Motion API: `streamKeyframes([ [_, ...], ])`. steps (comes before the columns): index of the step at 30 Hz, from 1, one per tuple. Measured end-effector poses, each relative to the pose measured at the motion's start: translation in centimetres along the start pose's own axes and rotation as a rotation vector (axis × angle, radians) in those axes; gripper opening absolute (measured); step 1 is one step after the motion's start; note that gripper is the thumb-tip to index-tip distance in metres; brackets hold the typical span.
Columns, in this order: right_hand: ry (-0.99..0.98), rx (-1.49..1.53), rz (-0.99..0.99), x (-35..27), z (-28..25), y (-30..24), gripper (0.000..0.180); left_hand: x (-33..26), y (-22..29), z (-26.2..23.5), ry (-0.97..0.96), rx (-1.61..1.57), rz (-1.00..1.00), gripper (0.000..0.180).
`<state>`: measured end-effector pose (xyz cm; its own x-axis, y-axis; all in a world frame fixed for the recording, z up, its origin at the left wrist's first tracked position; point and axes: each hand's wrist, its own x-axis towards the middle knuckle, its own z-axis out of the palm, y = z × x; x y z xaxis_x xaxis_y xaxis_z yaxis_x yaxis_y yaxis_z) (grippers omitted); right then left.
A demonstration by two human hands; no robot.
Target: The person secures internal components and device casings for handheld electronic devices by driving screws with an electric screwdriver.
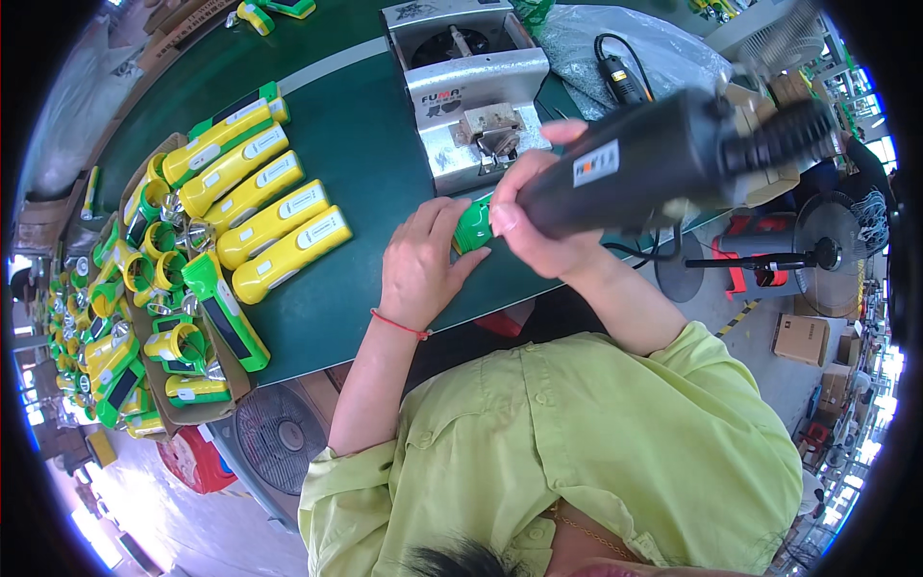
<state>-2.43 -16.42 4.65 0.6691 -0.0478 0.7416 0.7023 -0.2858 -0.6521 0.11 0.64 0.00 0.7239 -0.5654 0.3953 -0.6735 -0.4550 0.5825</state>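
Note:
In the middle, at the near edge of the green table (375, 125), my left hand (421, 258) is closed around a small green plastic flashlight part (473, 227). My right hand (543, 216) grips a black electric screwdriver (639, 159) with a ribbed cable sleeve at its rear. Its tip is hidden behind the hand and the tool's own body, so I cannot tell whether it touches the green part. Just beyond both hands stands a silver metal screw feeder (476, 106). Several yellow-and-green flashlights (274, 212) lie in a slanted row to the left.
A cardboard box (207, 409) full of flashlight pieces stands at the table's left edge. At the back right are a clear plastic bag (635, 62) and a black corded tool (620, 82). A grey fan (281, 438) sits below left, and a black fan (829, 255) stands right.

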Motion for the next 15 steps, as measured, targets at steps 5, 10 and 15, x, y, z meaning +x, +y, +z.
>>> streamKeyframes([
  [5,0.253,0.513,0.24,3.0,-1.8,-1.8,0.076,0.1,0.6,-0.6,-0.032,0.006,-0.037,0.053],
  [10,0.182,0.253,0.301,4.6,-1.1,-2.1,0.05,2.9,2.4,-4.5,0.128,-0.169,-0.023,0.074],
  [15,0.096,0.138,0.427,5.1,-0.5,-2.3,0.059,9.5,7.0,-7.5,0.346,-0.718,0.17,0.082],
])
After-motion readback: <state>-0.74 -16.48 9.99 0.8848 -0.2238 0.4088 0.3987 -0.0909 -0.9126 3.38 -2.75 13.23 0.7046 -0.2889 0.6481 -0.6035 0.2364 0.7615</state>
